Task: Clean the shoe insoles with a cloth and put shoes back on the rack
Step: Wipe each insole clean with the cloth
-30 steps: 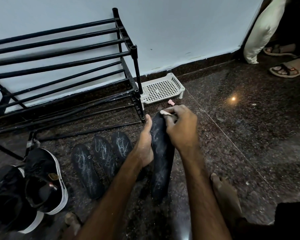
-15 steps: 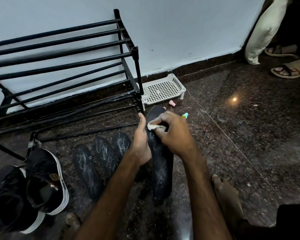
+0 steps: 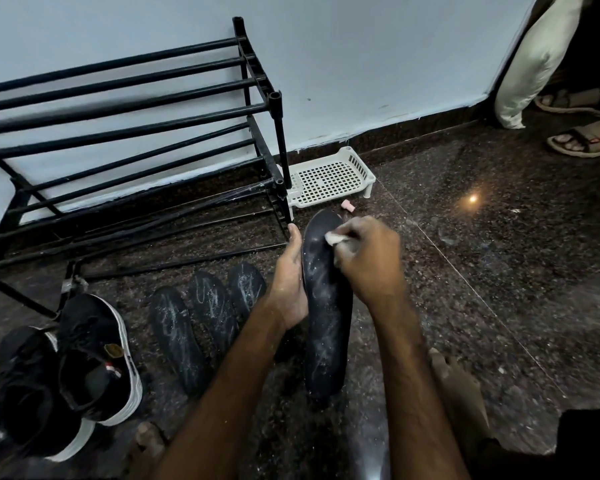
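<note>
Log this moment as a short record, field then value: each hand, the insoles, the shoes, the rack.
left hand: grips the side of the dark white-streaked insole
right hand: pinches a small white cloth against that insole's upper part
other insoles: three dark streaked ones side by side on the floor
shoes: black sneakers with white soles, on the floor, left
rack: black metal-bar shoe rack against the wall
</note>
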